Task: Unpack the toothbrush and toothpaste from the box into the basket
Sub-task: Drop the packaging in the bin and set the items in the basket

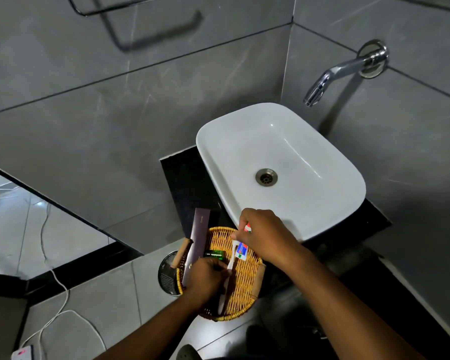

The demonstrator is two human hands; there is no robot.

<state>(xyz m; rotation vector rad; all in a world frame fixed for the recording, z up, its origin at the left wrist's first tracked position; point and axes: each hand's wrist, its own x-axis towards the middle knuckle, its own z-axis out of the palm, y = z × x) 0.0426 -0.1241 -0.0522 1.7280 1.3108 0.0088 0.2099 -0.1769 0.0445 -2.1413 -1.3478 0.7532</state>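
We had both hands over the wicker basket (pixel 247 284), which sat on the dark table (pixel 185 178) at about seven o'clock from the white sink (pixel 218 152). Our right hand (pixel 264 236) was closed around the toothpaste (pixel 241 250), a small white tube with a red and blue label, held at the basket's one o'clock edge; its long axis ran roughly from one o'clock down to seven o'clock, the lower end pointing into the weave. Our left hand (pixel 205 276) was curled at the basket's nine o'clock side, fingers pinched on the white toothbrush (pixel 222 297), whose handle ran from the hand toward six o'clock across the basket floor. Whether the brush already rested on the weave or hung just above it, we could not tell. The dark box (pixel 199 240) leaned over the basket's ten o'clock rim, its length running toward twelve o'clock, just beside our left hand. A small green item (pixel 215 253) lay in the basket between the hands. We judged the right hand nearer to finishing: the tube needed only lowering along its own axis toward the centre, then letting go.
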